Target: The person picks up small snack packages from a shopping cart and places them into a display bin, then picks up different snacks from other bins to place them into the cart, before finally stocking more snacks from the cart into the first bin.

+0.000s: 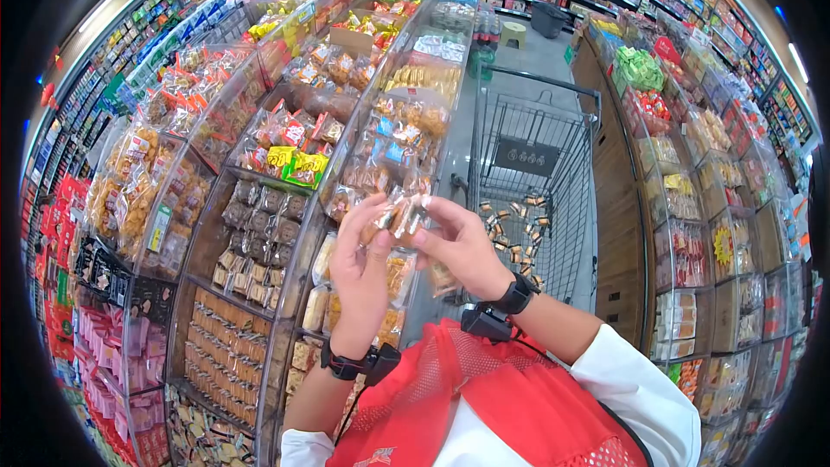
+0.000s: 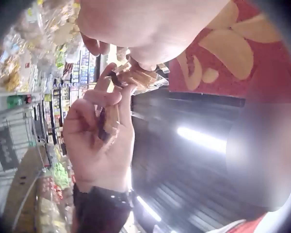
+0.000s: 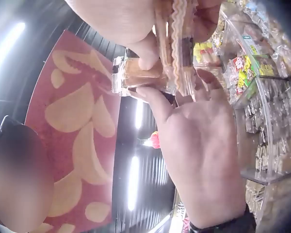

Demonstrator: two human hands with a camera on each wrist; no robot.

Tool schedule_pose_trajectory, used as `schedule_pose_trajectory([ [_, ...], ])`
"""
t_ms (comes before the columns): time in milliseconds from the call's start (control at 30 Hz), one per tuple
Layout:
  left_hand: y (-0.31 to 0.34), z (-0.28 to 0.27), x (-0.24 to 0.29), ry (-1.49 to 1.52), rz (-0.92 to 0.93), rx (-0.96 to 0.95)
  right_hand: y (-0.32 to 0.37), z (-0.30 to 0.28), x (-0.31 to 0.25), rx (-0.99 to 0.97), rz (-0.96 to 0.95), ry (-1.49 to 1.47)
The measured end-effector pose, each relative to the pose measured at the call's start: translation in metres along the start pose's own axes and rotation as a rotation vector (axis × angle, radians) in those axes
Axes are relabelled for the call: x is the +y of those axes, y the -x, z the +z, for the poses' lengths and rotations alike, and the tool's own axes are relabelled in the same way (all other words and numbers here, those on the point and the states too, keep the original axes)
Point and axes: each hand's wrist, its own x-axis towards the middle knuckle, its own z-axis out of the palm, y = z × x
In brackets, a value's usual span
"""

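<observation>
Small clear-wrapped biscuits (image 1: 405,216) are held between my two hands, above the snack bins. My left hand (image 1: 359,264) grips them from the left, thumb against the wrapper. From the other side my right hand (image 1: 471,251) pinches them with thumb and fingers. In the left wrist view, one wrapped biscuit (image 2: 108,125) lies in the right palm under curled fingers, while others (image 2: 136,77) show at the fingertips. The right wrist view shows a flat brown biscuit (image 3: 140,72) by the left thumb and wavy-edged wrappers (image 3: 177,48) upright under the right hand.
A grey shopping cart (image 1: 562,177) stands ahead to the right, with many small wrapped snacks (image 1: 519,229) on its bottom. Clear-walled bins of packaged snacks (image 1: 229,346) run along the left. More bins (image 1: 683,251) line the right side. A stool (image 1: 513,33) stands farther up the aisle.
</observation>
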Motion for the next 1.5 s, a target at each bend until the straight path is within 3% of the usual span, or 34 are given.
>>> schedule_pose_trajectory([
  [67, -0.004, -0.012, -0.008, -0.355, 0.24, -0.107, 0.0, -0.006, -0.003, -0.03, -0.039, 0.038],
  [167, -0.006, -0.007, 0.025, -0.434, 0.401, -0.171, 0.001, -0.02, -0.01, -0.121, -0.157, 0.137],
  [233, -0.005, -0.01, 0.03, -0.435, 0.444, -0.207, 0.001, -0.029, -0.009, -0.199, -0.296, 0.185],
  [400, -0.01, -0.015, 0.039, -0.433, 0.532, -0.317, 0.011, -0.04, -0.018, -0.213, -0.287, 0.204],
  [500, -0.011, -0.017, 0.047, -0.349, 0.473, -0.321, -0.001, -0.052, -0.013, -0.396, -0.407, 0.213],
  [600, -0.008, -0.017, 0.056, -0.192, 0.243, -0.189, -0.004, -0.04, -0.014, -0.398, -0.367, 0.03],
  [633, -0.009, -0.021, 0.058, -0.241, 0.267, -0.2, -0.005, -0.036, -0.017, -0.4, -0.351, -0.01],
  [800, -0.012, -0.039, 0.062, -0.38, 0.331, -0.192, -0.006, -0.036, -0.03, -0.373, -0.336, 0.18],
  [833, -0.008, -0.041, 0.059, -0.209, 0.189, -0.142, -0.006, -0.039, -0.034, -0.369, -0.331, 0.212],
  [900, 0.001, -0.042, 0.045, 0.136, -0.089, -0.036, -0.007, -0.043, -0.051, -0.362, -0.382, 0.623],
  [967, 0.005, -0.047, 0.042, -0.044, -0.038, -0.02, -0.004, -0.03, -0.074, -0.378, -0.367, 0.912],
  [1000, 0.006, -0.052, 0.043, -0.162, 0.013, -0.051, -0.011, -0.031, -0.068, -0.429, -0.607, 0.971],
  [1033, 0.007, -0.056, 0.044, -0.281, 0.066, -0.083, -0.012, -0.028, -0.067, -0.446, -0.66, 1.044],
  [1133, 0.011, -0.054, 0.042, -0.113, -0.167, 0.0, -0.013, -0.013, -0.073, -0.498, -0.824, 1.306],
  [1233, 0.018, -0.054, 0.03, 0.077, -0.441, -0.059, -0.02, 0.008, -0.072, -0.567, -0.883, 1.444],
  [1333, 0.034, -0.063, 0.004, 0.077, -0.559, -0.102, -0.027, 0.023, -0.057, -0.726, -0.859, 1.564],
  [1500, 0.068, -0.086, 0.0, 0.263, -0.683, 0.025, -0.046, 0.04, -0.012, -0.808, -0.811, 1.41],
])
